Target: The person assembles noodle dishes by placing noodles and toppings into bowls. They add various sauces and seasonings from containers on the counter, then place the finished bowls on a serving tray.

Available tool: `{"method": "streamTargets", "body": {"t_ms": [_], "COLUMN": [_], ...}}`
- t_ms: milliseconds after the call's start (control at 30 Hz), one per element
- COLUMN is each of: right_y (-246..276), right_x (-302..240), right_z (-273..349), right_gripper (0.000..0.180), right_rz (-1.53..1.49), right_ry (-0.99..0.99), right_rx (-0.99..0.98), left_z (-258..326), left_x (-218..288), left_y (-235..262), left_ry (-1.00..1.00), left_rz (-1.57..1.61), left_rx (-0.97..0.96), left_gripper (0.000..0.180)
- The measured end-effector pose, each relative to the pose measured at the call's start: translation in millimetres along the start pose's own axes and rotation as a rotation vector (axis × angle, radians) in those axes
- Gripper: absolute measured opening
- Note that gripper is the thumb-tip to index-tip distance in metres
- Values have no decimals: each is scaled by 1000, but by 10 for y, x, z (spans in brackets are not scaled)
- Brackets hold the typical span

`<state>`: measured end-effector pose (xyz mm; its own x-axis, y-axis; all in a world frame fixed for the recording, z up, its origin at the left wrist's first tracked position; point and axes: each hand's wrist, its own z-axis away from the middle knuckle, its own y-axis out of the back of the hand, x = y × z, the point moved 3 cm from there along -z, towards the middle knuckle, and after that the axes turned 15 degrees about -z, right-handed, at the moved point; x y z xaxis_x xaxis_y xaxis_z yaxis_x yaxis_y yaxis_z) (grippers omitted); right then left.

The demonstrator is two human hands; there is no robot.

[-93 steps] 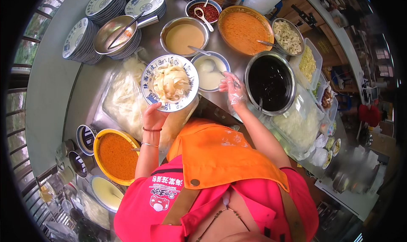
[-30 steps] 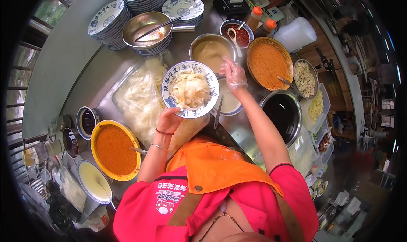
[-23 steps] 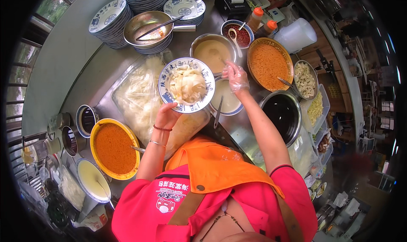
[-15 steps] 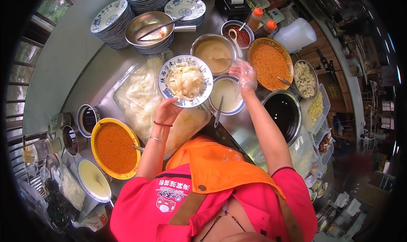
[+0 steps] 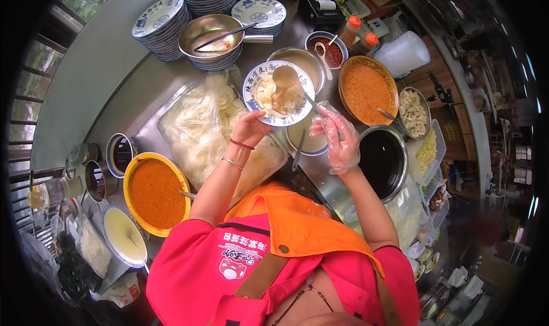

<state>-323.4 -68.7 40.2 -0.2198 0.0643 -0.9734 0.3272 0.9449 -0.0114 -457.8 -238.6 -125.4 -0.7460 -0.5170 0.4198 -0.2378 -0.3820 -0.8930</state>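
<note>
My left hand (image 5: 251,128) grips the near edge of a blue-and-white plate (image 5: 250,90) and holds it up over the counter. Pale wide noodles (image 5: 265,90) lie on it, partly covered by tan sauce. My right hand (image 5: 341,143), in a clear plastic glove, is closed on the handle of a ladle (image 5: 285,76). The ladle's bowl is tipped over the noodles, with tan sauce beneath it. Just beyond the plate stands a metal bowl of the same tan sauce (image 5: 307,61), partly hidden. A bowl of white liquid (image 5: 311,138) with a spoon sits between plate and right hand.
Orange sauce fills a basin (image 5: 369,92) on the right and a yellow basin (image 5: 157,194) on the left. A pot of dark liquid (image 5: 380,160) stands by my right forearm. A tray of noodles (image 5: 194,137) lies left; stacked plates (image 5: 157,17) and a pan (image 5: 211,26) stand behind.
My right hand has come back from the tan sauce bowl, bringing a ladle over the plate. Tan sauce now covers part of the noodles. The plate has shifted right in view.
</note>
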Motion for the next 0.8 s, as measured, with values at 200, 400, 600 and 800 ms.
{"method": "streamTargets", "body": {"t_ms": [200,400,600,800], "right_y": [34,404,400,392], "right_x": [20,426,738,1339], "right_z": [-28,-351,-548,-559], "right_gripper": [30,33,30,30], "right_rz": [-488,-1052,-874,-478], "right_ry": [-203,-496,-428,-465], "right_rx": [250,550,500,297], "left_z": [-19,176,449,547], "left_x": [-27,40,219,346], "left_y": [63,46,211,204], "left_ry": [19,-12,-75,-128], "left_rz": [-50,-60,-100,-103], "left_rx": [-4,23,122,190], "left_gripper": [58,55,59,66]}}
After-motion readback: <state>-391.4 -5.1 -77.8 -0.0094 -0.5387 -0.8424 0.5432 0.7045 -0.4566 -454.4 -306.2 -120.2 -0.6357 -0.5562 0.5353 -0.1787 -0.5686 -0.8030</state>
